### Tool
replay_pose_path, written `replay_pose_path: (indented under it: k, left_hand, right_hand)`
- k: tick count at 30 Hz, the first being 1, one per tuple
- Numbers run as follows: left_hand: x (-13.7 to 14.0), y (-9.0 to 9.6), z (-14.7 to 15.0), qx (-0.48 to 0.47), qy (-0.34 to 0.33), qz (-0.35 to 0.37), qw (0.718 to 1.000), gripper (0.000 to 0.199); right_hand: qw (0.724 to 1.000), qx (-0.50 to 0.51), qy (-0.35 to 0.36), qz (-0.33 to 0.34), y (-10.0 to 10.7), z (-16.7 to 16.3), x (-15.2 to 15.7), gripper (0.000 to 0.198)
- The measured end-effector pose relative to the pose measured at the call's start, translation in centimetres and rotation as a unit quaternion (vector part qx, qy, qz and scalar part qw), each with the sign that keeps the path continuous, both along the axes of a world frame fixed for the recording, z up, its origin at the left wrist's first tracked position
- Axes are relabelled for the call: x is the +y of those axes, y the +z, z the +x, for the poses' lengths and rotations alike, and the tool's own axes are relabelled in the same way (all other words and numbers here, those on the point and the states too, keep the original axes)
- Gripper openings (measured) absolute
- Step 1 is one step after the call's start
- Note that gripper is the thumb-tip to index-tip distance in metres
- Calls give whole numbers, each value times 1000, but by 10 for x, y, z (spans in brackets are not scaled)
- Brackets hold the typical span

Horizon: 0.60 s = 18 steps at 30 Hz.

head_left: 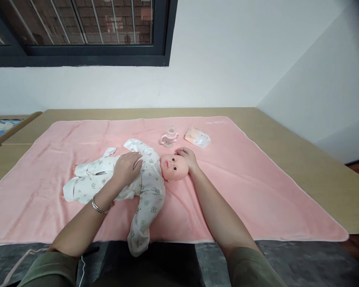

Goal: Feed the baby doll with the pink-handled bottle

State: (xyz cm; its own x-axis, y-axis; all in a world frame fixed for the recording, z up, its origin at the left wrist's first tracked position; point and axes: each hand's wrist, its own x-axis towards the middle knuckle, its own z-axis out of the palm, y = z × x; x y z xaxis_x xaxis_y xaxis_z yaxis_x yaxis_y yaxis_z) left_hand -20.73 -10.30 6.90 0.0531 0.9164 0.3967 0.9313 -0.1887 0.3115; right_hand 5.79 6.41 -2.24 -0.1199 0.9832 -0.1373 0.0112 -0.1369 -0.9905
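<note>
A baby doll (174,168) in a white patterned sleepsuit (151,175) lies on its back, head to the right and legs to the left. My left hand (127,169) rests flat on the doll's belly, fingers stretched toward its chest. At the top of the doll's bald head is my right hand (188,157), fingers extended and slightly curved, touching or very close to the head. One long sleeve hangs over the table's near edge. Just beyond the head stand a small pink-handled baby bottle (169,138) and, right of it, a soft white-and-peach packet (197,137).
A pink blanket (242,191) covers most of the wooden table (311,171). White walls rise behind and to the right, with a dark-framed barred window (98,50) at upper left. A wooden-edged bin (14,127) with blue and white cloth-like items sits at far left.
</note>
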Motion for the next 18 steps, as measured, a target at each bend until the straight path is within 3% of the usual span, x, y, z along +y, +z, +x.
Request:
replay_pose_path:
  k: [18]
  left_hand:
    - [0,-1,-1,3,-8,17,1000,49]
  right_hand:
    - [1000,-5,-1,-3,5,0,-3,45]
